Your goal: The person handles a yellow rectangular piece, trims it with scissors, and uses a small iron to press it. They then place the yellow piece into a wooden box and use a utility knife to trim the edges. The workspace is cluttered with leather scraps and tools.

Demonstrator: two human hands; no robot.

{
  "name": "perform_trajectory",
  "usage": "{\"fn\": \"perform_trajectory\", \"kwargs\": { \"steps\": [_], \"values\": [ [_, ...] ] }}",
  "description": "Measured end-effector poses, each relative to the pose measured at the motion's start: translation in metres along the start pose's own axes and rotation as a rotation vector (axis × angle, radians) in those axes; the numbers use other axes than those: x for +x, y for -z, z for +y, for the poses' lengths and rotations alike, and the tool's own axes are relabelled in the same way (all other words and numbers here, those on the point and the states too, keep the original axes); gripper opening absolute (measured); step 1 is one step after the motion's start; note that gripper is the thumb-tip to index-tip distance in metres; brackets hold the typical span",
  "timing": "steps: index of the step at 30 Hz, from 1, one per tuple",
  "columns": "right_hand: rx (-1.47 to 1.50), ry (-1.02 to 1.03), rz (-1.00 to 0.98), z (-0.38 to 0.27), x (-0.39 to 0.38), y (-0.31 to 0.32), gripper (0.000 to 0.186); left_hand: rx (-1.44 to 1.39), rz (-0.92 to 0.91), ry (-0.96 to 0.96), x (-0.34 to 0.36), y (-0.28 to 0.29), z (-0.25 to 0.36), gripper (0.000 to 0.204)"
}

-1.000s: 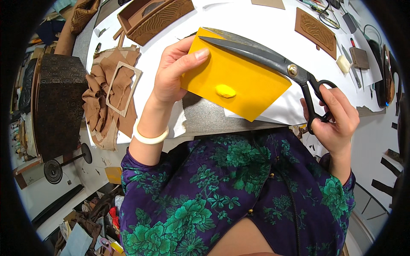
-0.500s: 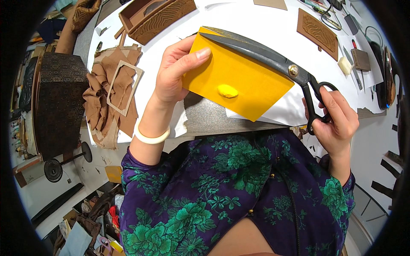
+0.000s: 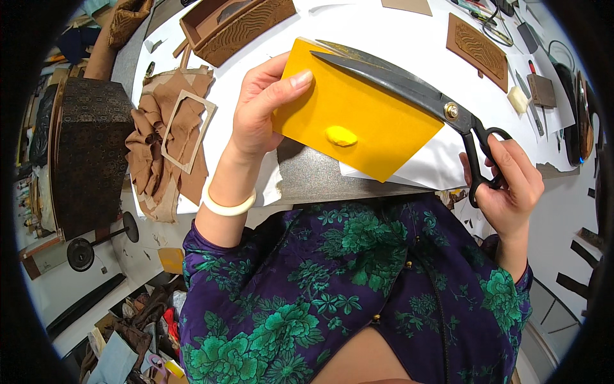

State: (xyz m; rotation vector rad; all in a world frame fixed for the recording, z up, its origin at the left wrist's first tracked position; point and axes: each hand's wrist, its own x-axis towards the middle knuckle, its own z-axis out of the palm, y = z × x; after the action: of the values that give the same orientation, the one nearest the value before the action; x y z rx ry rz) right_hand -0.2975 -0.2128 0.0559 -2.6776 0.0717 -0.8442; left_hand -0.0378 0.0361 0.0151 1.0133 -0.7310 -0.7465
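Note:
My left hand [image 3: 263,102] pinches the left end of a stiff yellow sheet [image 3: 358,99], thumb on top and fingers behind it. A bright yellow, soft-looking lump [image 3: 341,136] sits on the sheet near its lower edge. In my right hand [image 3: 511,185] are large black scissors [image 3: 416,96], with my fingers through the handle loops. Their blades lie along the sheet's far edge, slightly parted at the tips. One blade crosses in front of the sheet; the tip of the other shows beyond the edge. I cannot tell whether they touch the sheet.
Crumpled brown cloth [image 3: 146,153] with a pale rectangular frame [image 3: 171,159] on it lies at left. Farther back stands an open brown box [image 3: 246,32] with a carved side. A carved brown panel [image 3: 470,51], a brown block [image 3: 541,91] and several tools lie at right.
The scissors and my right hand have shifted a little to the right, and the blade tips are farther apart. My left hand and the sheet have hardly moved.

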Motion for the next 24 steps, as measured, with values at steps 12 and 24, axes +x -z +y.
{"fn": "perform_trajectory", "kwargs": {
  "steps": [12, 24],
  "values": [
    [0.015, 0.036, -0.017, 0.0012, -0.0023, 0.0023, 0.057, 0.002, -0.004, 0.002, 0.0001, 0.0005, -0.0021, 0.042],
    [0.014, -0.031, 0.030, -0.0017, 0.0030, 0.0011, 0.048, 0.002, 0.000, 0.003, 0.0001, -0.0012, -0.0006, 0.043]
  ]
}}
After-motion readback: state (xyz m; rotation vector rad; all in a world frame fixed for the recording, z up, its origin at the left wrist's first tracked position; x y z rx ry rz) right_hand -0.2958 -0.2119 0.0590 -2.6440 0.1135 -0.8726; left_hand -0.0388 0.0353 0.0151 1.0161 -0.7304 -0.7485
